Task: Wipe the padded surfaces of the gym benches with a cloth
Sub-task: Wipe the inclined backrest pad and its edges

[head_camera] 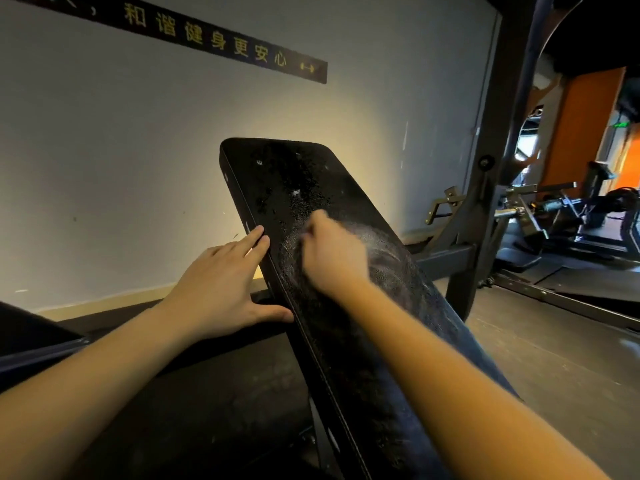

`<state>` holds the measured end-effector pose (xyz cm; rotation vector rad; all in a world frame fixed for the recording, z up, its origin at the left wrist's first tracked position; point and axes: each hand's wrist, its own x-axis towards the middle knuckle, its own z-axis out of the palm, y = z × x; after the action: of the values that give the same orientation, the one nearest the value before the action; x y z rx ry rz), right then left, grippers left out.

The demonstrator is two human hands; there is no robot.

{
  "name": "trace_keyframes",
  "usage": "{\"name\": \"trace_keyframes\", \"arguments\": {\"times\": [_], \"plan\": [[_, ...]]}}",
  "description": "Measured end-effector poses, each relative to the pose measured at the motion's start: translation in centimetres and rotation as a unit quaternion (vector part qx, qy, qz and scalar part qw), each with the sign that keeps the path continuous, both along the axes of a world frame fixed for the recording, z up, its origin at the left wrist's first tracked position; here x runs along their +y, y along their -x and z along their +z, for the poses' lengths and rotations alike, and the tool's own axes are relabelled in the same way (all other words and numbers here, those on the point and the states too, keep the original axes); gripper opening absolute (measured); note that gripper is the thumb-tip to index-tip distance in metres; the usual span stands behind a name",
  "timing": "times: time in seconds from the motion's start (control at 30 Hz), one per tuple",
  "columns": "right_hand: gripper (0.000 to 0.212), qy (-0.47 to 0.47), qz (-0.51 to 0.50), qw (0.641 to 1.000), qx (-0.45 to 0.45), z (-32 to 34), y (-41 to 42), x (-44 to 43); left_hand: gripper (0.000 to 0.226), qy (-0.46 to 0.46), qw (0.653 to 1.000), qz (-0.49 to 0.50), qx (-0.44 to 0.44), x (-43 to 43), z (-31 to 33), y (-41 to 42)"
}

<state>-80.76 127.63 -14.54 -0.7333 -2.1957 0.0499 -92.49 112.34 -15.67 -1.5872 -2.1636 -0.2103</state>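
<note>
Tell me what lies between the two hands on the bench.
Only a narrow strip of the black bench pad, speckled with droplets, separates the left hand from the blurred right hand. The head view shows it.

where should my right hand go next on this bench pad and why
Probably sweep the right hand up the pad into the droplets just above it. Smeared wipe arcs show beside and below that hand, while the upper part looks beaded and unwiped. The left hand lies flat on the pad's left edge, which should steady it. I can't see the cloth under the blurred fingers.
</note>
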Motion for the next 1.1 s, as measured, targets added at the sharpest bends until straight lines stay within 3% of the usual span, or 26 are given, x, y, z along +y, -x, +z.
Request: {"name": "trace_keyframes", "arguments": {"times": [0.07,0.13,0.2,0.33,0.43,0.57,0.67,0.73,0.83,0.93,1.0,1.1], "plan": [[0.009,-0.06,0.12,0.991,-0.021,-2.9,-2.8,-4.3,0.151,0.004,1.0,0.002,0.006,0.0,0.2,0.0],[0.011,-0.087,0.168,0.981,-0.03,-6.0,-7.5,-5.3,0.15,0.005,1.0,0.002,0.004,-0.1,0.1,0.1],[0.012,-0.071,0.099,0.992,-0.024,-7.7,-11.7,-2.1,0.147,0.001,1.0,0.0,-0.009,0.0,-0.1,-0.1],[0.013,0.003,-0.159,0.986,-0.055,-5.6,-12.9,7.9,0.147,0.008,1.0,0.005,-0.026,0.0,0.1,-0.6],[0.01,0.05,-0.192,0.979,-0.037,-2.3,-8.1,9.7,0.148,0.011,1.0,0.016,-0.022,-0.2,0.5,-1.1],[0.011,0.015,-0.055,0.998,0.001,-1.3,-2.6,2.9,0.138,0.024,0.999,0.029,-0.018,-0.5,1.2,-1.8],[0.009,-0.061,0.131,0.989,-0.018,-4.9,-6.6,-4.5,0.137,0.026,0.999,0.025,-0.019,-0.7,1.2,-1.7],[0.011,-0.09,0.176,0.98,-0.035,-8.0,-11.4,-4.8,0.138,0.025,0.999,0.016,-0.041,-0.8,0.9,-1.5],[0.013,-0.037,0.017,0.999,-0.022,-9.3,-16.0,1.3,0.149,0.025,0.998,0.012,-0.052,-0.7,0.4,-1.8],[0.017,0.041,-0.163,0.985,-0.05,-6.7,-14.6,6.8,0.154,0.032,0.998,0.022,-0.054,-0.6,0.2,-2.3],[0.014,0.076,-0.169,0.982,-0.038,-4.4,-11.0,7.3,0.155,0.032,0.997,0.026,-0.059,-0.5,0.3,-2.4],[0.007,0.076,-0.083,0.994,0.009,-2.4,-5.4,3.2,0.151,0.035,0.997,0.029,-0.064,-0.6,0.6,-2.6]]}}
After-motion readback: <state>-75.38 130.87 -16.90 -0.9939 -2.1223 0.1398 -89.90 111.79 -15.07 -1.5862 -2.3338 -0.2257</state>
